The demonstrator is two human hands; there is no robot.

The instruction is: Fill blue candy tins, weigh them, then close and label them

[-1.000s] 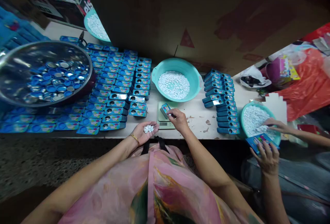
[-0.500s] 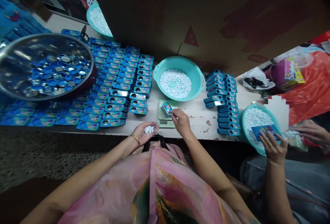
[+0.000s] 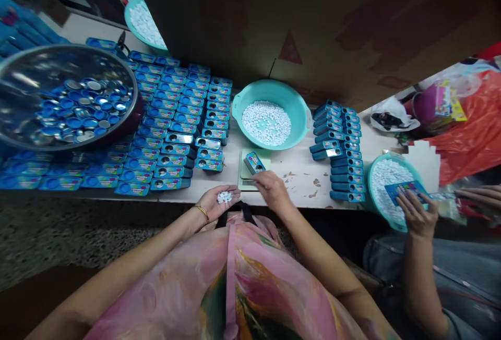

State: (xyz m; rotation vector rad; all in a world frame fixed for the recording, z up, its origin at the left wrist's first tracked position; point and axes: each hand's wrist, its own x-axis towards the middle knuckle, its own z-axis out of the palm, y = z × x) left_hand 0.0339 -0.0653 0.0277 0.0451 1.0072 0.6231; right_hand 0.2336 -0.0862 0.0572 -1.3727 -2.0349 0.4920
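My left hand [image 3: 216,202] is cupped palm up at the table's near edge, with a small heap of white tablets [image 3: 224,197] in it. My right hand [image 3: 271,187] lies just right of it, fingers pinched together and pointing at the front of a small pale green scale [image 3: 245,172]. Whether anything is in the pinch is too small to tell. A blue tin [image 3: 254,162] rests tilted on the scale, apart from the fingertips. Behind the scale sits a teal basin [image 3: 274,89] half full of white tablets [image 3: 266,121].
Rows of blue tins [image 3: 176,121] cover the table to the left, under a metal bowl [image 3: 23,63] of blue caps. More tins [image 3: 336,147] are stacked at right. A co-worker's hand [image 3: 417,212] holds a blue tin over a second basin [image 3: 385,173]. A cardboard wall [image 3: 313,16] stands behind.
My right hand has drawn back from the tin on the scale toward my cupped left hand. The co-worker's hands have shifted over the right basin. The left hand has stayed put.
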